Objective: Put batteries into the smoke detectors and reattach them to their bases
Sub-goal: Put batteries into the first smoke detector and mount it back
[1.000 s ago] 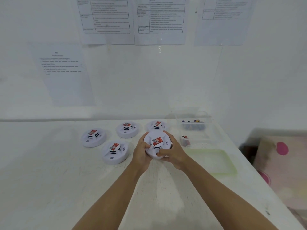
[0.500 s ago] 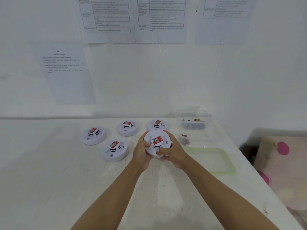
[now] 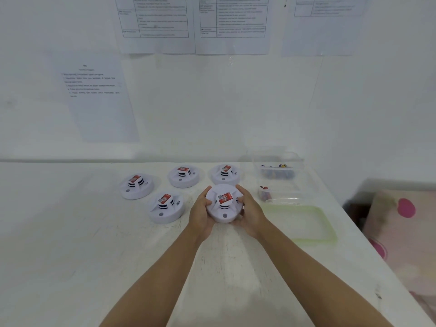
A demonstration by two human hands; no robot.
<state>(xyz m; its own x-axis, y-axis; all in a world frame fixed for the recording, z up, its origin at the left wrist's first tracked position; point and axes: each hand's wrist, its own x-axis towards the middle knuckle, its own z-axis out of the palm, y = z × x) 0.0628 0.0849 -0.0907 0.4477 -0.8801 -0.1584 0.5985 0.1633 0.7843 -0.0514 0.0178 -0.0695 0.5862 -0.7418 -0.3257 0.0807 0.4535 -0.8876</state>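
Hands gripping a round white plastic smoke detector (image 3: 224,205), left hand (image 3: 200,214) and right hand (image 3: 250,214) clasping its sides, four matching detectors (image 3: 166,207) left and behind it, clear plastic battery box (image 3: 277,172) to its right.

This looks like a plain assembly or training workstation. Printed sheets (image 3: 155,22) with tables and lists are taped to a bare white wall (image 3: 212,102). A worn white surface (image 3: 70,256) carries several identical smoke detectors (image 3: 136,186) in rows, beside a clear box (image 3: 278,171) of small parts and a green-rimmed lid (image 3: 330,234).
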